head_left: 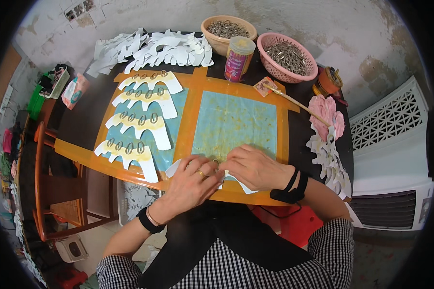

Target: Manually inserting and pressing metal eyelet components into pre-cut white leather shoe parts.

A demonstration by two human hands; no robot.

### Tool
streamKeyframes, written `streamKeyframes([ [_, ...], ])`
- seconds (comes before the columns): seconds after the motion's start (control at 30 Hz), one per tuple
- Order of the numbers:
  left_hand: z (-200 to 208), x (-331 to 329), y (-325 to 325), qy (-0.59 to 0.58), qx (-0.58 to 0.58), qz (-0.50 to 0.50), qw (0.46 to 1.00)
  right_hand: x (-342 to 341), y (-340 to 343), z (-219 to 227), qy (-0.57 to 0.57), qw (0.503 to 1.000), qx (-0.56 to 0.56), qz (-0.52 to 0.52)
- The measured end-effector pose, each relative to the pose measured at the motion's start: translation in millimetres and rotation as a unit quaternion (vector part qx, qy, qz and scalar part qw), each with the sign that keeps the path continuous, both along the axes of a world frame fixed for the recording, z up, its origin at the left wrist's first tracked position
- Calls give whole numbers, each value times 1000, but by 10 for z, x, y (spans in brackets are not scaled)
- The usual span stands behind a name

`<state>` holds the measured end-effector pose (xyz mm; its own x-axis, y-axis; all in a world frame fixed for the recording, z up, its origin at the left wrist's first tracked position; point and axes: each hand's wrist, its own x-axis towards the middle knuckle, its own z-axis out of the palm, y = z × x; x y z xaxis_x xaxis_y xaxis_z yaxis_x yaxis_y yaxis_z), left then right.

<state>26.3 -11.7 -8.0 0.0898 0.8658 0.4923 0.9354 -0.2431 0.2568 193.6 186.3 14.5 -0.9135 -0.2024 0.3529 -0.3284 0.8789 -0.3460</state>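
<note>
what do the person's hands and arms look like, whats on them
Both hands are ungloved. The left hand has a gold-coloured ring; its wrist wears a wide black band beside a thin pinkish bracelet. The right hand shows no ring; its wrist wears black straps. The short sleeves are black-and-white checked.

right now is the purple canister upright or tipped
Upright: the purple canister stands on the table, its pale top facing up.
</note>
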Motion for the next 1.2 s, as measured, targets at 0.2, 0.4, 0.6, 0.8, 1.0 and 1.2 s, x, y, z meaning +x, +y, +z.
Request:
streamKeyframes([
  [0.2,148,-243,102,-49,-69,-45,995,34,-41,18,-26,997,-56,-56],
  [0.4,306,-349,291,-52,-143,-67,986,88,-94,9,-22,993,-84,-74],
  [0.6,406,-310,445,-13,-183,-67,981,112,-114,-22,-20,991,-91,-94],
  [0.8,461,-186,598,-9,-281,-34,959,90,-160,-2,-35,989,-100,-104],
  [1.0,199,-141,402,-63,-219,-18,974,102,-306,-29,-25,984,-99,-144],
  [1.2,16,194,108,-81,-16,61,995,118,-389,-42,4,986,-54,-158],
])
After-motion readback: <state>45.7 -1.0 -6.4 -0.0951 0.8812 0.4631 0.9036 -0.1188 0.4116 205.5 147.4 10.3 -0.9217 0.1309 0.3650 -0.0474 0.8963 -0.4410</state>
